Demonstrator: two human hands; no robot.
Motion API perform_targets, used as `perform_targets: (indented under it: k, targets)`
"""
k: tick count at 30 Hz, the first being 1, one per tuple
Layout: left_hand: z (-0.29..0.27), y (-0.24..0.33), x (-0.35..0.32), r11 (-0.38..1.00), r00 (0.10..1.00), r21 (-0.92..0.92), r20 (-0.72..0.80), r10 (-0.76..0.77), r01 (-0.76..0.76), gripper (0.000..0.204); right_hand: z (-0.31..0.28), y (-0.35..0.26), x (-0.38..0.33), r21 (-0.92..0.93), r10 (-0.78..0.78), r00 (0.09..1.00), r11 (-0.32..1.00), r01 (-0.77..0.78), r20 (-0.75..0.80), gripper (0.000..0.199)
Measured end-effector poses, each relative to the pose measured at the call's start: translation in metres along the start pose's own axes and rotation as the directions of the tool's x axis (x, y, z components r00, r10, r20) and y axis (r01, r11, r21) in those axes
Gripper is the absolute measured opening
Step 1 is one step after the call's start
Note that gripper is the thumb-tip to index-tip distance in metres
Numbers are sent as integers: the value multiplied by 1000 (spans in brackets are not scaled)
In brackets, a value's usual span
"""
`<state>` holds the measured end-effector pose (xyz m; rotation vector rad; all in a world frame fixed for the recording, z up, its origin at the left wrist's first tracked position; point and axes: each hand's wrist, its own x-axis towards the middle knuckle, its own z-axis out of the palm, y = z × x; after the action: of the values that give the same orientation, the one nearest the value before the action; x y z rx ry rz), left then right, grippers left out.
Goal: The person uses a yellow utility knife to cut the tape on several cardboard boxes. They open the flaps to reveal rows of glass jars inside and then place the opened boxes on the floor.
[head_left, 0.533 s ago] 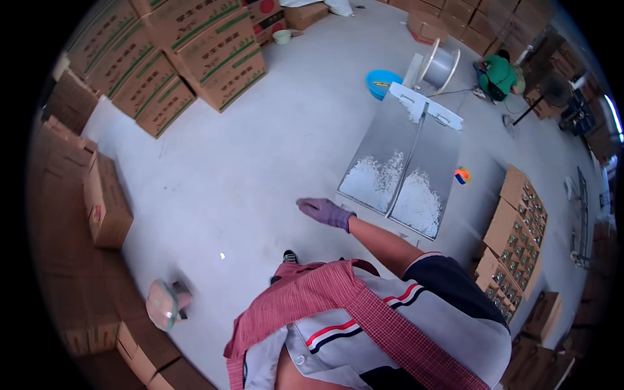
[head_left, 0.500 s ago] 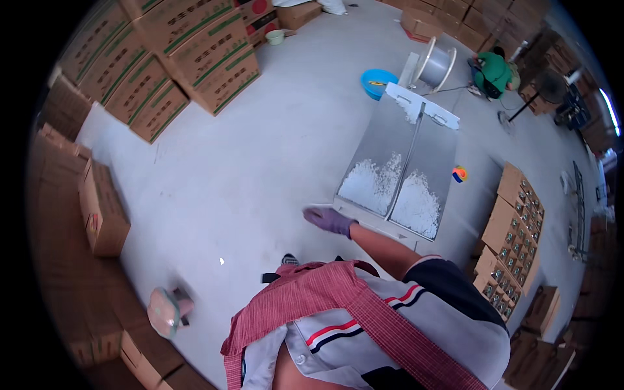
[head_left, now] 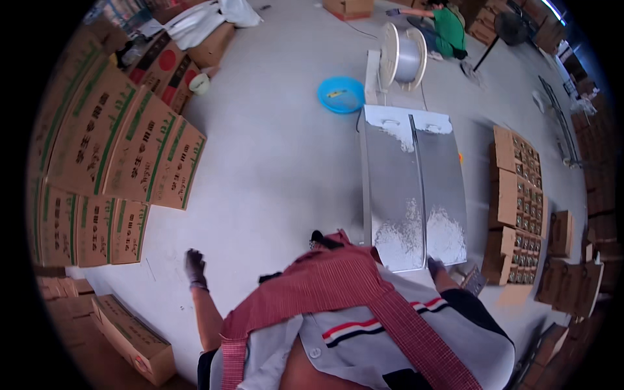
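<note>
My left hand (head_left: 195, 268), in a dark glove, hangs over the bare floor at the lower left. Its fingers look loosely apart, with nothing seen in them. My right hand (head_left: 436, 266), in a purplish glove, is beside the near edge of a grey two-panel metal cabinet (head_left: 390, 175). Blur and its small size hide how those fingers stand, and I cannot tell whether they touch the cabinet. White patches mark the panels, and handles show at the far end. Beyond that end stands a large spool of pale wire (head_left: 408, 58).
A blue basin (head_left: 341, 95) with a yellow item lies left of the spool. Stacked cartons (head_left: 97, 143) rise at left. Open cartons of partitioned glass-like items (head_left: 528, 188) line the right. A person in green (head_left: 448, 32) crouches at the back, near a standing fan (head_left: 510, 27).
The view has shifted and turned. My left hand has come into sight at the lower left. My right hand has gone from left of the cabinet's near end to its near right edge.
</note>
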<state>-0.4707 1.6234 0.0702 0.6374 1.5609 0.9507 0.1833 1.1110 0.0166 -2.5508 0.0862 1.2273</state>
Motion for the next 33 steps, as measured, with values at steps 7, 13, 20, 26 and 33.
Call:
perform_targets:
  k: [7, 13, 20, 26, 33]
  targets:
    - [126, -70, 103, 613, 786, 773, 274, -554, 163, 38, 91, -474, -134, -95, -830, 373, 369, 925, 414, 50]
    - [300, 44, 298, 526, 769, 850, 346, -537, -15, 43, 83, -593, -111, 0, -887, 447, 450, 893, -115, 43]
    - [552, 386, 602, 98, 825, 819, 563, 49, -565, 51, 106, -547, -73, -112, -430, 871, 879, 464, 237, 62]
    - [895, 474, 431, 782, 437, 108, 871, 223, -614, 45, 126, -576, 3, -92, -214, 954, 967, 237, 211, 41]
    - [974, 303, 350, 287, 7, 203, 827, -562, -936, 47, 46, -762, 170, 131, -227, 974, 966, 224, 4, 49]
